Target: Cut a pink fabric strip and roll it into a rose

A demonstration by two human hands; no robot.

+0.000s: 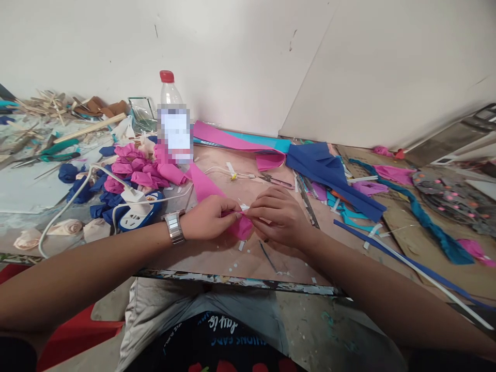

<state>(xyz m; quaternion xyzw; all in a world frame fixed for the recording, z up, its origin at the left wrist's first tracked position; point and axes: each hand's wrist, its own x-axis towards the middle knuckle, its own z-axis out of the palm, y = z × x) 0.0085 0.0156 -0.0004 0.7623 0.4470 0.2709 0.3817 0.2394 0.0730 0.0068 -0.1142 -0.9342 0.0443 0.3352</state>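
Note:
A long pink strip (207,185), crepe paper or thin cloth, runs from beside the bottle down into my hands. My left hand (209,217), with a metal watch at its wrist, pinches the strip's gathered end between thumb and fingers. From the other side my right hand (277,217) has its fingertips closed on the same bunched pink end. A loose pink flap hangs below the pinch. To the left lies a heap of rolled pink flowers (135,168), mixed with dark blue ones (79,188).
A red-capped bottle (170,95) stands behind, a blurred patch over its lower part. A blue power strip (141,212) with a white cable is left of my hands. Pliers (58,152), dark blue strips (321,170), a knife (277,180) and a white rod (422,271) lie around.

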